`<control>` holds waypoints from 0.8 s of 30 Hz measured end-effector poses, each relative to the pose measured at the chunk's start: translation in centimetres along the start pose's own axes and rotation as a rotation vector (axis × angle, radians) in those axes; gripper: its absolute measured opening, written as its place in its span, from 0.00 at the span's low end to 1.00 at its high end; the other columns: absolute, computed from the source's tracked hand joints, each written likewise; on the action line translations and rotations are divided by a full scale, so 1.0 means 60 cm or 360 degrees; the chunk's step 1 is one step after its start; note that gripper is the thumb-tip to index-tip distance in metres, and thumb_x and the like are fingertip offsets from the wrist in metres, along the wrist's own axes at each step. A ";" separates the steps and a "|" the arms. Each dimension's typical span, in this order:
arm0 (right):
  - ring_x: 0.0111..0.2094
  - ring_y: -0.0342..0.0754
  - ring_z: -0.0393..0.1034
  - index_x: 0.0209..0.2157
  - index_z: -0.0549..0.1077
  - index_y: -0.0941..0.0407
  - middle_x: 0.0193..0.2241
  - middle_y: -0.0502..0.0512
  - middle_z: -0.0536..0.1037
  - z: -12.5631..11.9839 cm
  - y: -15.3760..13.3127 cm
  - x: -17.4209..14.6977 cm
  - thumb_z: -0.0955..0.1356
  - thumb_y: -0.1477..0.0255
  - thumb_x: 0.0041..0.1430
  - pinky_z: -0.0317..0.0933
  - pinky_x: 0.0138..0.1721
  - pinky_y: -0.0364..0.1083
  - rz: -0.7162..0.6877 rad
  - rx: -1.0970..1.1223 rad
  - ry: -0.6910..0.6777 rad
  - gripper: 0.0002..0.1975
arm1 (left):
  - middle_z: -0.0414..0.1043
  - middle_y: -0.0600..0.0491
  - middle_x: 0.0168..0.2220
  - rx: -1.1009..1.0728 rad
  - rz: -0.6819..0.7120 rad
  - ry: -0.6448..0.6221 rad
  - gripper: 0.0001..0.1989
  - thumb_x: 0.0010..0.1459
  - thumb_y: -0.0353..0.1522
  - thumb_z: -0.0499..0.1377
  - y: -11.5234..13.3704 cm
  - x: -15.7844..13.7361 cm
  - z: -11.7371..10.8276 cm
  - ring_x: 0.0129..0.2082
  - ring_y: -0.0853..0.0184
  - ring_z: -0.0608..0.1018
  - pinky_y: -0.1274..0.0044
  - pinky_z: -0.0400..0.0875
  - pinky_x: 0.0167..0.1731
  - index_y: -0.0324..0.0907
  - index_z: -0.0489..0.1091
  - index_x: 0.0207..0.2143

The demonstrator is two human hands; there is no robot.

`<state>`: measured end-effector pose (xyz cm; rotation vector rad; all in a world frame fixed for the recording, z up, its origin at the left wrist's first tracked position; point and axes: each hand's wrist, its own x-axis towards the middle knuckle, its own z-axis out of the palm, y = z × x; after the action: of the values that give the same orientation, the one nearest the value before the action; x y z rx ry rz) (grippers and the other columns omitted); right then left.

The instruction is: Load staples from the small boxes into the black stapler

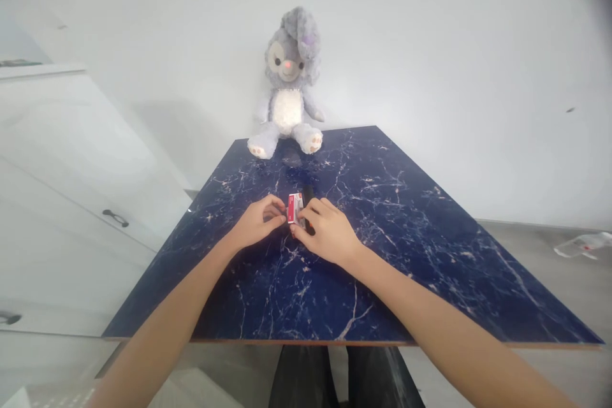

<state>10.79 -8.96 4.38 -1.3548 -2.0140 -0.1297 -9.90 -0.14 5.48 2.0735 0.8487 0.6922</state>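
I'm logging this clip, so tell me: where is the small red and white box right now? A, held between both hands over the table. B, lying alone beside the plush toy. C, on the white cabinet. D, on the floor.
A: the left hand and right hand both pinch the small red and white box above the blue marble table.

A small card packet (295, 208) is sitting near the middle of the table (430, 255), with the left hand (258, 222) touching its left side and the right hand (327, 233) touching its right side. A dark object (308, 195) is lying just behind the packet. A plush rabbit (287, 86) is sitting at the table's far edge against the wall (454, 44), and a cabinet (62, 178) is standing to the left of the table.
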 end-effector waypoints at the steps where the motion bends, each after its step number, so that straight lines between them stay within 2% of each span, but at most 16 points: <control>1: 0.38 0.52 0.64 0.37 0.76 0.55 0.37 0.58 0.73 -0.001 0.002 -0.002 0.66 0.64 0.65 0.63 0.44 0.51 -0.0012 0.0040 0.0000 0.10 | 0.75 0.47 0.45 -0.0013 -0.0026 0.0027 0.17 0.59 0.37 0.61 -0.005 0.000 0.003 0.41 0.62 0.79 0.67 0.75 0.45 0.42 0.68 0.49; 4: 0.40 0.53 0.64 0.40 0.76 0.55 0.40 0.59 0.73 -0.004 0.008 -0.004 0.67 0.67 0.63 0.64 0.45 0.52 0.0004 0.0163 0.0040 0.08 | 0.69 0.44 0.54 -0.0075 -0.0037 0.0012 0.25 0.60 0.39 0.61 -0.013 0.001 0.008 0.41 0.64 0.78 0.67 0.75 0.44 0.45 0.63 0.58; 6: 0.42 0.53 0.65 0.43 0.75 0.56 0.42 0.59 0.72 -0.004 0.013 -0.004 0.68 0.68 0.62 0.65 0.47 0.52 0.0053 0.0239 0.0092 0.10 | 0.65 0.44 0.59 -0.0156 0.0004 -0.0029 0.29 0.61 0.39 0.61 -0.013 0.001 0.008 0.41 0.66 0.77 0.69 0.75 0.44 0.48 0.59 0.63; 10: 0.46 0.54 0.65 0.48 0.75 0.55 0.49 0.60 0.71 -0.001 0.023 -0.004 0.69 0.68 0.61 0.64 0.51 0.55 0.0078 0.0287 0.0089 0.14 | 0.60 0.44 0.63 -0.0108 0.0093 -0.0126 0.37 0.56 0.39 0.66 -0.007 0.000 0.004 0.39 0.67 0.76 0.72 0.74 0.39 0.52 0.57 0.66; 13: 0.51 0.57 0.63 0.50 0.76 0.52 0.55 0.61 0.69 -0.001 0.029 -0.007 0.68 0.69 0.62 0.63 0.54 0.58 0.0032 0.0235 0.0001 0.15 | 0.68 0.46 0.55 -0.0043 0.0046 -0.0153 0.36 0.54 0.39 0.67 -0.003 0.001 -0.002 0.40 0.65 0.76 0.71 0.74 0.40 0.51 0.60 0.64; 17: 0.56 0.60 0.60 0.53 0.75 0.51 0.61 0.60 0.65 -0.004 0.029 -0.010 0.68 0.69 0.62 0.61 0.56 0.61 -0.0029 0.0190 -0.0068 0.18 | 0.75 0.50 0.40 -0.0105 -0.0118 -0.0046 0.31 0.55 0.42 0.66 -0.007 0.004 -0.012 0.40 0.61 0.78 0.70 0.74 0.40 0.45 0.64 0.59; 21: 0.56 0.60 0.61 0.56 0.72 0.52 0.60 0.61 0.65 -0.002 0.027 -0.009 0.68 0.70 0.61 0.60 0.57 0.61 0.0005 0.0232 -0.0039 0.21 | 0.77 0.52 0.34 -0.0082 -0.0322 -0.0020 0.27 0.52 0.44 0.67 -0.020 0.007 -0.014 0.34 0.61 0.80 0.73 0.72 0.31 0.43 0.67 0.52; 24: 0.56 0.58 0.62 0.55 0.72 0.55 0.59 0.62 0.67 0.003 0.030 -0.006 0.66 0.73 0.62 0.60 0.58 0.59 0.0051 0.0316 0.0045 0.19 | 0.78 0.53 0.31 -0.0163 -0.0391 -0.0033 0.25 0.52 0.45 0.67 -0.027 0.008 -0.004 0.30 0.63 0.79 0.73 0.71 0.32 0.42 0.68 0.48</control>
<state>12.33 -8.36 3.49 -1.2521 -1.9252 0.0641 -10.33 1.07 4.42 1.8436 1.0142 0.5671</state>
